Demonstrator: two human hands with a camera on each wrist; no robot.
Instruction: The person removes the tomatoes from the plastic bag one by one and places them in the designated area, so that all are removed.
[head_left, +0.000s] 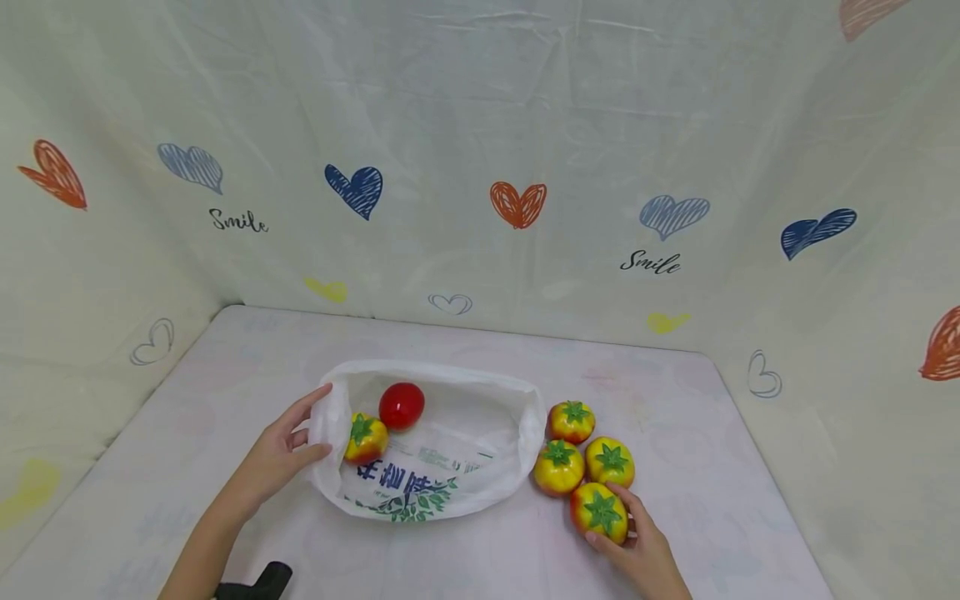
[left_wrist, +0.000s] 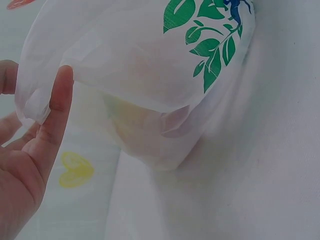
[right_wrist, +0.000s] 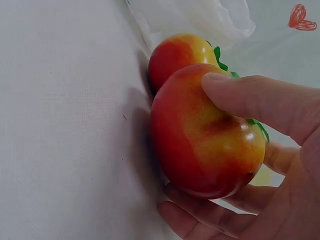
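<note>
A white plastic bag (head_left: 480, 500) with blue lettering and green leaves lies open-mouthed on the table. My left hand (head_left: 273, 458) pinches its left rim between thumb and fingers; in the left wrist view the thin film (left_wrist: 115, 55) passes between them. Inside the bag are a glossy red round fruit (head_left: 402, 406) and a yellow-red tomato (head_left: 366, 439) with a green star-shaped top. Right of the bag, my right hand (head_left: 637, 546) grips the nearest toy-like tomato (head_left: 600, 510), thumb on one side and fingers on the other. The right wrist view shows this tomato's red underside (right_wrist: 195, 145).
Three more tomatoes cluster beside the bag's right edge: one at the back (head_left: 572, 422), one on the left (head_left: 558, 467) and one on the right (head_left: 610, 462). A black object (head_left: 258, 583) shows at the bottom edge. A heart-printed curtain (head_left: 465, 125) hangs behind the table (head_left: 450, 567).
</note>
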